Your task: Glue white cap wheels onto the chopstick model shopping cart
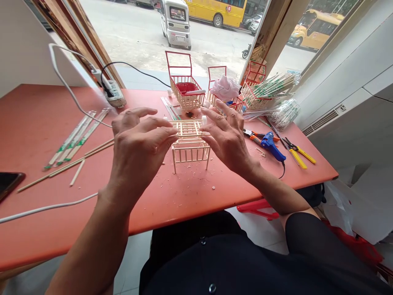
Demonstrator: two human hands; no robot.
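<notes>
In the head view a small cart frame of pale wooden sticks [192, 154] stands on the table in front of me, with white wheel-like pieces [204, 120] at its far side. A thin wooden stick [189, 135] spans the space between my hands, just over the frame. My left hand [138, 143] pinches its left end between thumb and forefinger. At the right end, the thumb and forefinger of my right hand [229, 137] close on it, other fingers raised. Whether the stick touches the frame I cannot tell.
Red-handled stick carts [188, 92] stand at the back, one topped by a pink cloth [225, 87]. A blue glue gun [272, 146] and yellow-handled cutters [298, 155] lie right. Wrapped sticks [76, 137], a power strip [113, 93] and a phone [10, 183] are left.
</notes>
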